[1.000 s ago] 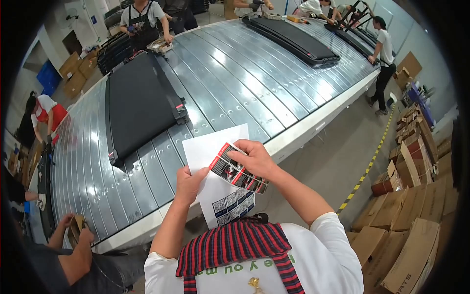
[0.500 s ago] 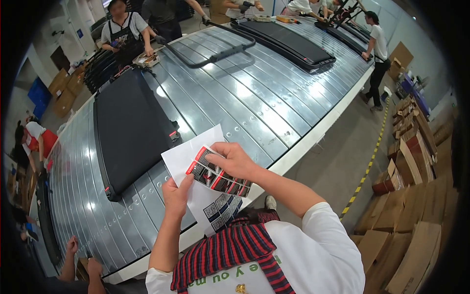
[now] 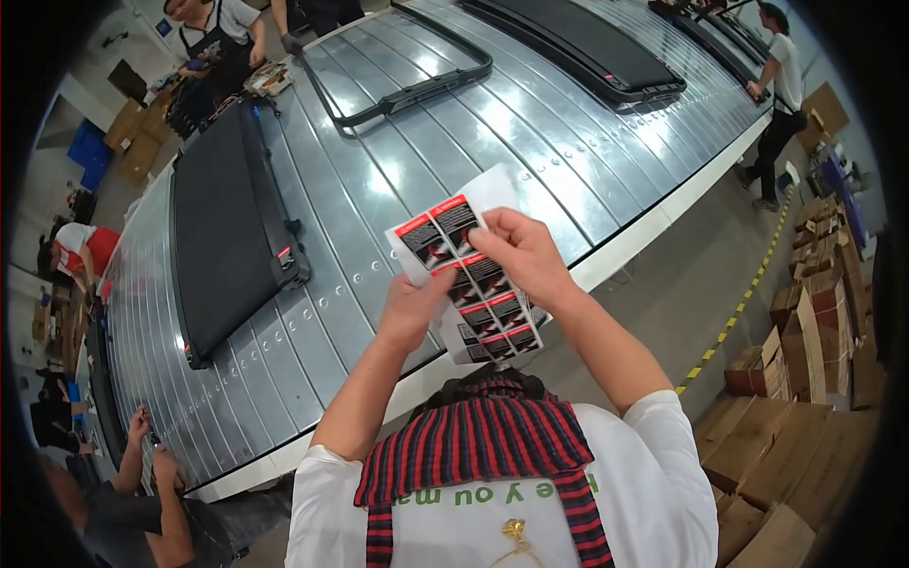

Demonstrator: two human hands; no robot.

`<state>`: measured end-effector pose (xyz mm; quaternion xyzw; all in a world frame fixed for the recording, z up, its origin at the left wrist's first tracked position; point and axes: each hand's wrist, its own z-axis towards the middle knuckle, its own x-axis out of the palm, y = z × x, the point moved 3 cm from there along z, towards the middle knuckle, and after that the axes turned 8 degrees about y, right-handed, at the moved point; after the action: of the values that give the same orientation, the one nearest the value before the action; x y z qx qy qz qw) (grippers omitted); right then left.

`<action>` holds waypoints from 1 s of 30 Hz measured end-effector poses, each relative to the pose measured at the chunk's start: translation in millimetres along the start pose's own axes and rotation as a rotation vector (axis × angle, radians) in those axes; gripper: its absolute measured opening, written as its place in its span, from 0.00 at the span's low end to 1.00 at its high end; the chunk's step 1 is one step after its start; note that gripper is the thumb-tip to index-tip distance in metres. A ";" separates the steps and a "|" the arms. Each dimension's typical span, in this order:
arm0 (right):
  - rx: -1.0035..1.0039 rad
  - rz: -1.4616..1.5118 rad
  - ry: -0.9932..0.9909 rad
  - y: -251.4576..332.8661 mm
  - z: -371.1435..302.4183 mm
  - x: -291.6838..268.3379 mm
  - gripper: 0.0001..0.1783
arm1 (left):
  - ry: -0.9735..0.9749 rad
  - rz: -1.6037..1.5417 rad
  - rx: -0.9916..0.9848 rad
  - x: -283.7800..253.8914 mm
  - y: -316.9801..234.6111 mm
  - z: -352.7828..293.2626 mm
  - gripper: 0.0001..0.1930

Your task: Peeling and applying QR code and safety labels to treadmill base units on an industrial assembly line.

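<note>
A sheet of red and black labels with small pictures (image 3: 485, 290) is held up in front of my chest. My left hand (image 3: 414, 310) grips its left edge, thumb on the printed face. My right hand (image 3: 526, 254) pinches its right edge near the top, thumb also on the front. Behind the labels lies a white backing sheet (image 3: 497, 186), its upper corner sticking out; my right hand appears to hold it too. Its dark printed squares show only in part. Both hands are over the near edge of the metal-topped table (image 3: 350, 355).
Left on the table lies a long black folded panel (image 3: 225, 237). Farther back are a black tube frame (image 3: 417, 98) and another black panel (image 3: 592, 47). Several people work around the table; one person's hands (image 3: 156, 450) are at lower left. Cardboard boxes (image 3: 786, 445) are stacked at right.
The label sheet has been turned more upright and spread out, showing more rows, and now covers most of the white sheet. Both hands moved right; my view shifted too.
</note>
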<state>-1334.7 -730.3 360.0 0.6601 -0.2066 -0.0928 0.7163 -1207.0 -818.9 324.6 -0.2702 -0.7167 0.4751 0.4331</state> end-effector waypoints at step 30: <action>0.006 -0.415 -0.503 70.7 -230.9 -310.2 0.11 | 0.632 -0.109 -0.301 269.0 113.5 114.0 0.22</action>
<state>-1526.3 -387.1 365.8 0.6467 -0.2385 -0.3964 0.6065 -1438.6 -609.3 298.8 -0.4261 -0.6226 0.2333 0.6135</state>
